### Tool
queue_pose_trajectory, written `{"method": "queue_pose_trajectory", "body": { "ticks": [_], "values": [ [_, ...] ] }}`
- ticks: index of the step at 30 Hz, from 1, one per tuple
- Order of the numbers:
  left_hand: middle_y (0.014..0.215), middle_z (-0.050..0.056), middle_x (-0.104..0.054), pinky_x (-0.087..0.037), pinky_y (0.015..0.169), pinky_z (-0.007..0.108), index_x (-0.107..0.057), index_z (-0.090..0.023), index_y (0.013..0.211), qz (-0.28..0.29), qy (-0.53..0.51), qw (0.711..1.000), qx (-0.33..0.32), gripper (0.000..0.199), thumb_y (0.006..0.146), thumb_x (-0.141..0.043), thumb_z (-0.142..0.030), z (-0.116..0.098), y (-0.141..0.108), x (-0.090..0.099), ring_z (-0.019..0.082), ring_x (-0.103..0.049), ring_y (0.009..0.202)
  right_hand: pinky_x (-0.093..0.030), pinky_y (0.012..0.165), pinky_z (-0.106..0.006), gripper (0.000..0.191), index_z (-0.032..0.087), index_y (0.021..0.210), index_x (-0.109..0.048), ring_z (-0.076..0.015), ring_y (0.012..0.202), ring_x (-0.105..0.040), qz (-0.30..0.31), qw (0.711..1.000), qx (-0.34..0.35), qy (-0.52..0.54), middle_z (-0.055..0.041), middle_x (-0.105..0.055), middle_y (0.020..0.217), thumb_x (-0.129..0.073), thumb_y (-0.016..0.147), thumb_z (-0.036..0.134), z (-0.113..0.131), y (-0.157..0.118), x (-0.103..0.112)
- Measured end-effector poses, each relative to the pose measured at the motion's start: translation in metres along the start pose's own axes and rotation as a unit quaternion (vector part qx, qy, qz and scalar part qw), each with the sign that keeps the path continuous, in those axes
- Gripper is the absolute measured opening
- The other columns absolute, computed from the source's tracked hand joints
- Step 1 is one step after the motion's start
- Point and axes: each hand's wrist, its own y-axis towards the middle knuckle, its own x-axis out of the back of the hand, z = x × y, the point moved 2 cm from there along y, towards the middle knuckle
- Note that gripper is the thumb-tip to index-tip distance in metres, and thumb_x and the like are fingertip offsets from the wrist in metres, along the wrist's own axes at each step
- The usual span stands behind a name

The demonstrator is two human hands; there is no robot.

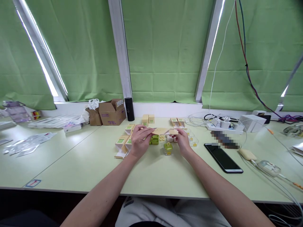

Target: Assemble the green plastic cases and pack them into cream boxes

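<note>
Between my hands, a little above the table, is a flattened cream-coloured cardboard box (pixel 160 131). My left hand (pixel 141 139) is closed on its left end, and my right hand (pixel 182 141) pinches its right end, where a flap sticks out. Below it on the table stands a small clear jar (pixel 168 148) with a green lid and something yellow inside. Behind the cardboard are green square containers (pixel 155 140) and small printed pieces (pixel 162 138). Several cream boxes with green labels (pixel 121 143) stand beside my left hand. Clear round lids (pixel 194 141) lie right of my right hand.
Two more cream boxes (pixel 148 119) stand farther back, and open ones (pixel 178 123) are at their right. A black phone (pixel 223 158) lies to the right, near cables and a power strip (pixel 224 126). At the back left are a brown carton (pixel 112 112) and a black bottle (pixel 129 109).
</note>
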Motion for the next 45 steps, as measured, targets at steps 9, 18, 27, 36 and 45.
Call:
{"method": "queue_pose_trajectory", "body": {
  "ticks": [9,18,27,36,45],
  "values": [
    [0.105,0.007,-0.083,-0.046,0.097,0.055,-0.083,-0.036,0.096,0.115,0.073,0.99,-0.048,0.011,0.091,-0.074,-0.038,-0.003,0.003,0.011,0.034,-0.068,0.105,-0.041,0.051,-0.028,0.049,0.022,0.075,-0.071,-0.0153,0.056,-0.053,0.011,1.0,-0.015,0.017,-0.0018,-0.067,0.066,-0.077,0.067,0.07,-0.003,0.0,0.0],
    [0.105,0.007,-0.083,-0.046,0.1,0.054,-0.081,-0.034,0.094,0.105,0.078,0.991,-0.039,0.01,0.091,-0.073,-0.039,0.0,0.006,0.01,0.034,-0.068,0.108,-0.041,0.055,-0.028,0.045,0.021,0.076,-0.071,-0.0157,0.06,-0.054,-0.028,0.999,0.019,0.002,-0.002,-0.067,0.068,-0.073,0.074,0.067,0.007,-0.001,0.004],
    [0.084,0.006,-0.078,-0.053,0.07,0.031,-0.069,-0.022,0.085,-0.029,-0.004,0.977,0.21,0.027,0.089,-0.074,-0.048,0.029,0.025,-0.008,0.022,-0.071,0.075,-0.041,0.055,-0.029,0.045,0.021,0.082,-0.07,-0.0138,0.056,-0.05,0.002,0.996,0.086,-0.009,-0.0015,-0.065,0.064,-0.07,0.084,0.066,0.032,-0.013,0.01],
    [0.064,0.01,-0.074,-0.056,0.06,0.032,-0.066,-0.016,0.082,0.072,-0.033,0.884,0.461,0.033,0.095,-0.07,-0.046,0.08,0.067,-0.073,0.024,-0.074,0.058,-0.038,0.053,-0.029,0.05,0.021,0.08,-0.069,-0.014,0.052,-0.048,0.067,0.995,0.049,-0.054,-0.0009,-0.064,0.06,-0.067,0.085,0.071,0.025,-0.026,0.015],
    [0.058,0.012,-0.072,-0.057,0.067,0.034,-0.072,-0.011,0.079,0.13,0.048,0.864,0.483,0.035,0.092,-0.073,-0.044,0.119,0.078,-0.141,0.025,-0.073,0.056,-0.036,0.054,-0.03,0.048,0.023,0.083,-0.07,-0.0149,0.052,-0.045,0.096,0.989,0.051,-0.102,0.0002,-0.063,0.059,-0.063,0.089,0.07,0.022,-0.04,0.02]
  ]
}}
